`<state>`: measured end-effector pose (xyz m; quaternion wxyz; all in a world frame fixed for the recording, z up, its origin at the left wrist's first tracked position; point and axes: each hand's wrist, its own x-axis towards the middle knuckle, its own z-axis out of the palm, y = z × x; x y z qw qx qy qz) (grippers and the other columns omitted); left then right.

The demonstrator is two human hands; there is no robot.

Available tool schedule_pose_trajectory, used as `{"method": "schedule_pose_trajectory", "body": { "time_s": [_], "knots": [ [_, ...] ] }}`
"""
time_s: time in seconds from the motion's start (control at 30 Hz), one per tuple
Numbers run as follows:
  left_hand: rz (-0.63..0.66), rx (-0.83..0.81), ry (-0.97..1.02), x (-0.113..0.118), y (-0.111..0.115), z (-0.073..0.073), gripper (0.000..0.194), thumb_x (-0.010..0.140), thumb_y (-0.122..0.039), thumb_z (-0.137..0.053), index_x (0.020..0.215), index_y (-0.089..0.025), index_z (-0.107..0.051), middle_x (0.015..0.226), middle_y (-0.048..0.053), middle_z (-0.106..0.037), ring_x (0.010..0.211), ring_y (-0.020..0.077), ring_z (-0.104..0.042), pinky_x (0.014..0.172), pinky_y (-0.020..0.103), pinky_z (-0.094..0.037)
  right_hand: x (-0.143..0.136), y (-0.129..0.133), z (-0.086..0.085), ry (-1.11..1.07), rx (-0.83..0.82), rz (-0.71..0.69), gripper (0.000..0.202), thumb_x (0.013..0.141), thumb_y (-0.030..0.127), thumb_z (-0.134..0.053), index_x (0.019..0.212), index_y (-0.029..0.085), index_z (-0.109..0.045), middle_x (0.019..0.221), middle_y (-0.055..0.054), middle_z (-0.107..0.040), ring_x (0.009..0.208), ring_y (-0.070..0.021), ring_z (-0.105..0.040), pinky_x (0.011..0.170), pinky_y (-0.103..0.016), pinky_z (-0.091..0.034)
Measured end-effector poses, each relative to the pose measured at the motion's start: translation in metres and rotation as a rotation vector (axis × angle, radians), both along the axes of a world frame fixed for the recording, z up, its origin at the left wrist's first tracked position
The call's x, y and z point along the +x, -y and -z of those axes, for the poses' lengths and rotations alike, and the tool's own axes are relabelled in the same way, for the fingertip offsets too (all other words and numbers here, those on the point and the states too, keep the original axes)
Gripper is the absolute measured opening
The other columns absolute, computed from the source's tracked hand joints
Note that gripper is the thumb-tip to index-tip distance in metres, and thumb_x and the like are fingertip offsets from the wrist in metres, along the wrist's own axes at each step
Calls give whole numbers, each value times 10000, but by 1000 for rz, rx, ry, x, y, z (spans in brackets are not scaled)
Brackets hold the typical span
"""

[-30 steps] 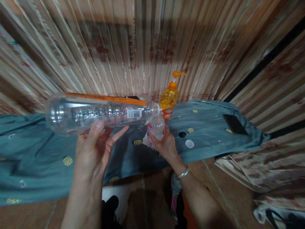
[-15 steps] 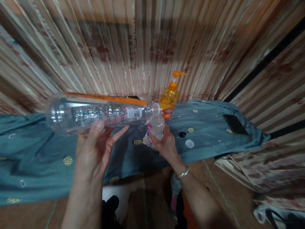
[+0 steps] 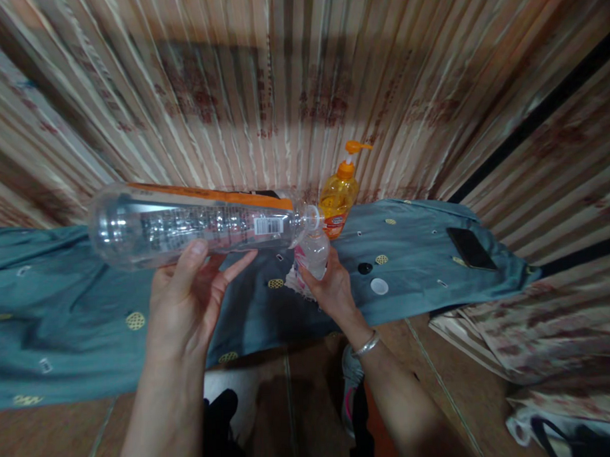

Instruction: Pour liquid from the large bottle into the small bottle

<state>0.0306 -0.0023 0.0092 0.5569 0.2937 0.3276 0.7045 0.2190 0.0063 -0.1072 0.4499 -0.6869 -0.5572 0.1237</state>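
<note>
My left hand [image 3: 191, 286] is closed round the underside of a large clear plastic bottle [image 3: 209, 225] with an orange-edged label, its index finger stretched along it. The bottle lies nearly level, its neck pointing right. Just under that neck is the top of a small clear bottle [image 3: 313, 249] with a pink-marked label. My right hand [image 3: 331, 284] is wrapped round this small bottle, above a crumpled white cloth or paper [image 3: 297, 282]. Whether the two bottle mouths touch I cannot tell. Behind them stands a yellow pump bottle [image 3: 338, 201] with an orange pump.
On the blue-green cloth [image 3: 410, 238] lie a black cap [image 3: 365, 268], a white cap [image 3: 380, 286] and a dark phone [image 3: 470, 248] toward the right end. A patterned curtain [image 3: 290, 89] hangs behind. Tiled floor [image 3: 270, 390] and a shoe [image 3: 351, 387] show below.
Almost nothing differs. The large bottle's base has shifted very slightly left; both hands keep their hold.
</note>
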Motion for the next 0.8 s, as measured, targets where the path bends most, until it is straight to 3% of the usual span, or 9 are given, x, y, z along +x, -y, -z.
{"method": "schedule_pose_trajectory", "body": {
  "time_s": [0.67, 0.8],
  "knots": [
    [-2, 5, -15, 1, 0, 0, 148, 622, -178, -824, 682, -223, -697, 748, -26, -694, 782, 190, -666, 767, 543, -637, 0, 1, 1, -15, 16, -25, 606, 787, 355, -690, 1319, 159, -477, 1103, -121, -726, 979, -285, -718, 827, -391, -582],
    [-9, -4, 16, 1, -1, 0, 171, 607, -172, -840, 662, -200, -681, 690, -44, -664, 683, 145, -631, 756, 563, -635, 0, 1, 0, -7, 14, -15, 605, 782, 351, -698, 1311, 148, -484, 1107, -132, -723, 993, -291, -715, 833, -394, -581]
  ]
}}
